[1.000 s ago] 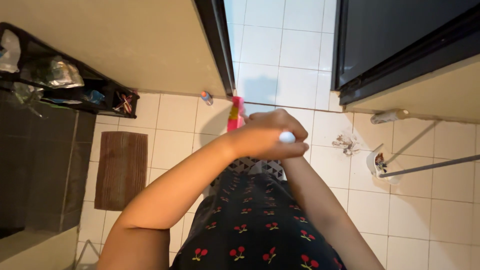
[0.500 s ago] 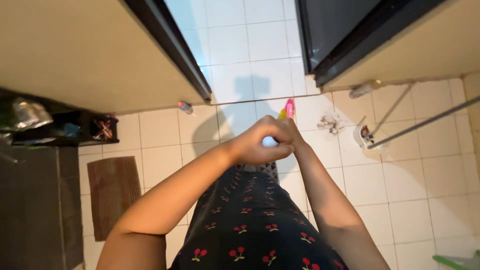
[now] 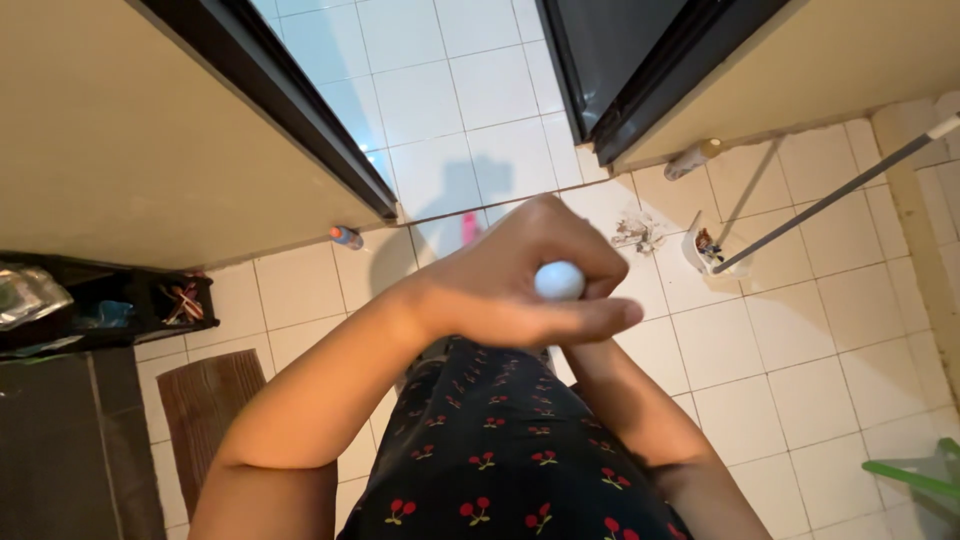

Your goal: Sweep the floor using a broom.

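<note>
the left hand (image 3: pixel 510 285) is curled tight around the top of a stick, and the round white end of the handle (image 3: pixel 559 281) pokes out between the fingers (image 3: pixel 600 317). the right hand is mostly hidden under the left hand, so i cannot tell how it is gripping or if it is open or closed; only its arm shows, coming up from below to the same spot. the handle is right in the middle of the view, above the black dress with red cherries (image 3: pixel 500 470). a bit of pink (image 3: pixel 468 228) shows just past the left hand, down by the floor. the floor is white tiles (image 3: pixel 800 360). a small pile of dirt (image 3: pixel 635 232) lies on the tiles just beside a white dustpan (image 3: pixel 705 250) with a long thin pole going up to the right. a brown mat (image 3: pixel 205 410) lies on the left, near a dark shelf (image 3: pixel 110 305) with little things in it. a small bottle (image 3: pixel 346 237) lies by the wall, and another bottle (image 3: pixel 693 158) lies by the other wall. a green thing (image 3: pixel 915 478) shows at the bottom right corner.
</note>
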